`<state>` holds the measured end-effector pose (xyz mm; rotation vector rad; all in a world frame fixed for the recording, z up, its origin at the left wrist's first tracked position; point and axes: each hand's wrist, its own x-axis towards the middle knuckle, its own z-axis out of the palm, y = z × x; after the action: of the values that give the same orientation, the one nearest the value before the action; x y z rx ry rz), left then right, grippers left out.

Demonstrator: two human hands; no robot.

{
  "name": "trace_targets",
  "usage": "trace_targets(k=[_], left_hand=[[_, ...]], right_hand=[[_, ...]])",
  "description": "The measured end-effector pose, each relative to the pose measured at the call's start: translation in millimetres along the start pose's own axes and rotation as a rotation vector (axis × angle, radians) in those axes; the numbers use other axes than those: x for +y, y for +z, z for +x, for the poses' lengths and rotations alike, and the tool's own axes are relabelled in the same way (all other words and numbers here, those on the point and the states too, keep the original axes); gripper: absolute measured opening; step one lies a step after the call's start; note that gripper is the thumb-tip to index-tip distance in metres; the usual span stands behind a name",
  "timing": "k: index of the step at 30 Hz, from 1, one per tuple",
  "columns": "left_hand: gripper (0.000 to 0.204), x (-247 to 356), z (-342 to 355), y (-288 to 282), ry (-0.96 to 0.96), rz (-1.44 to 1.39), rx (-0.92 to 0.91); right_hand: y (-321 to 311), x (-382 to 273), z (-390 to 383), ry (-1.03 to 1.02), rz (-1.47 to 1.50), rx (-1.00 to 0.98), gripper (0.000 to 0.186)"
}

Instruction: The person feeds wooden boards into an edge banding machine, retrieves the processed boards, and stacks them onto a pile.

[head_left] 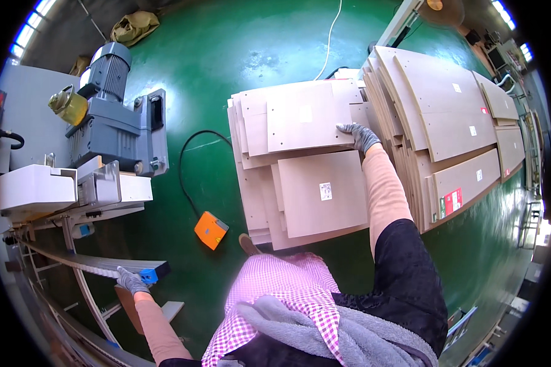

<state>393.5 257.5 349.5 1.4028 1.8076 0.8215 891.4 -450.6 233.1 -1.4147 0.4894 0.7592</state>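
My right hand (361,136), in a grey mottled glove, grips the right edge of a pale, drilled board (299,125) on a stack in front of me. Another board (306,192) with a white label lies just nearer to me on that stack. At lower left my gloved left hand (131,280) grips a long metal rail (92,262) beside its blue end block (149,276). A brown panel (128,309) shows below that hand, partly hidden by it and my arm.
A machine with a grey motor (109,70) stands at left. An orange foot pedal (211,230) and its cable lie on the green floor (208,61). More labelled board stacks (447,122) fill the right side, beside a metal post (398,21).
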Motion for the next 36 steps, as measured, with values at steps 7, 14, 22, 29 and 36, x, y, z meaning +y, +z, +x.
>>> trace_targets(k=[7, 14, 22, 29, 36], left_hand=[[0.054, -13, 7, 12, 0.048, -0.130, 0.012], [0.043, -29, 7, 19, 0.432, -0.051, 0.025], [0.067, -2, -5, -8, 0.157, -0.033, 0.235], [0.065, 21, -26, -21, 0.050, -0.081, 0.168], [0.071, 4, -14, -11, 0.111, -0.032, 0.190]], right_hand=[[-47, 7, 29, -0.497, -0.795, 0.741, 0.054], [107, 140, -78, -0.402, -0.005, 0.356, 0.019], [354, 183, -167, -0.186, -0.223, -0.439, 0.031], [507, 137, -175, -0.287, -0.434, -0.829, 0.037], [625, 147, -194, -0.176, -0.413, -0.889, 0.040]])
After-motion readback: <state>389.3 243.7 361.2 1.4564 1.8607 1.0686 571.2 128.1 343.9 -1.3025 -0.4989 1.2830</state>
